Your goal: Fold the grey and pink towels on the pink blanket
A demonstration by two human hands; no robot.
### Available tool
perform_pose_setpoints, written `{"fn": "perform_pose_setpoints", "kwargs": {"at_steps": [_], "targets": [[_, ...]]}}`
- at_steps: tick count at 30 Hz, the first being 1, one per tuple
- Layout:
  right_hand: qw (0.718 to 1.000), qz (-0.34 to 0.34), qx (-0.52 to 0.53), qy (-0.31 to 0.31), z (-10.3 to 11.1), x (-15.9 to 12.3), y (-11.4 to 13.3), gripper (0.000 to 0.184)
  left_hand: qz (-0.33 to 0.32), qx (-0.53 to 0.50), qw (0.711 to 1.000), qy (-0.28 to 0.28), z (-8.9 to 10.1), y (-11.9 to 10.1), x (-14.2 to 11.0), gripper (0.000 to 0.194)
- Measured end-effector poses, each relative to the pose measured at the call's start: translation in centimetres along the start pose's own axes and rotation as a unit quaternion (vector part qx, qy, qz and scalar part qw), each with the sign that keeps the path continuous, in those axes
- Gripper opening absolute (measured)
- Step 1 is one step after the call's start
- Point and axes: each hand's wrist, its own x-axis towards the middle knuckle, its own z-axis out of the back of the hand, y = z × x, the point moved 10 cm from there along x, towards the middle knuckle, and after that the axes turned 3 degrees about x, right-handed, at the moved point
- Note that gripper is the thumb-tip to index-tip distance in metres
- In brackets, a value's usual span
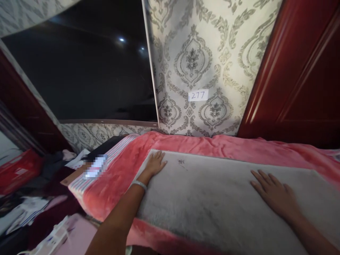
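Observation:
A grey plush mat point(207, 202) lies on a pink fleece blanket point(180, 141). My left hand point(155, 163) rests flat on the mat's far left corner, palm down, with a silver bracelet point(139, 185) on the wrist. Further right, my right hand point(273, 193) lies flat on the mat with its fingers spread. Neither hand holds anything. A small dark speck point(181, 162) marks the mat near the far edge.
Damask wallpaper point(193, 60) with a paper label reading 277 point(198, 95) stands behind the bed, between a glossy black panel point(79, 67) and a dark red wooden door point(292, 67). Clothes, a red box point(18, 171) and a white power strip point(50, 239) lie low at left.

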Motion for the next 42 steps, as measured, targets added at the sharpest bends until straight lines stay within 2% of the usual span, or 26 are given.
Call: {"fn": "perform_pose_setpoints", "kwargs": {"at_steps": [5,9,15,19,22,24,28,30,32,35,38,42], "targets": [[1.0,-0.002,-0.001,-0.011,-0.5,0.1,-0.7,0.076,0.04,-0.013,0.999,0.011,-0.2,3.4,2.6,0.064],[1.0,-0.003,-0.004,-0.012,-0.3,0.0,-0.7,0.076,0.066,-0.021,0.997,0.019,-0.5,5.0,3.5,0.065],[1.0,-0.003,-0.009,-0.001,0.4,-0.2,0.0,0.073,0.074,-0.013,0.997,0.008,-0.1,5.1,3.2,0.063],[0.999,-0.018,-0.013,0.026,1.0,-0.4,0.6,0.073,0.093,0.01,0.995,-0.017,1.5,4.2,2.4,0.061],[0.999,-0.022,-0.007,0.034,1.5,-0.5,0.8,0.071,0.115,0.031,0.992,-0.04,3.0,2.8,1.1,0.062],[0.999,-0.017,0.0,0.028,1.6,-0.6,0.9,0.069,0.105,0.038,0.993,-0.039,3.2,1.0,-0.4,0.062],[1.0,-0.011,0.018,0.018,1.7,-0.6,0.7,0.067,0.013,0.03,0.999,-0.003,1.3,-3.6,-5.0,0.064],[0.999,-0.011,0.026,0.018,1.7,-0.7,0.7,0.067,-0.022,0.025,0.999,0.014,0.0,-4.7,-7.7,0.066],[0.999,-0.007,0.03,0.025,1.9,-0.7,0.9,0.067,-0.019,0.027,0.999,0.019,-0.7,-4.0,-9.9,0.066],[0.999,-0.008,0.029,0.034,2.2,-0.9,1.2,0.067,0.012,0.036,0.999,0.018,-1.0,-1.4,-11.5,0.063],[0.999,-0.018,0.024,0.041,2.4,-1.0,1.3,0.066,0.022,0.038,0.999,0.023,-1.0,0.7,-11.8,0.063],[0.999,-0.017,0.02,0.038,2.5,-1.0,1.3,0.066,0.039,0.019,0.998,0.034,-1.0,2.3,-11.9,0.063]]}}
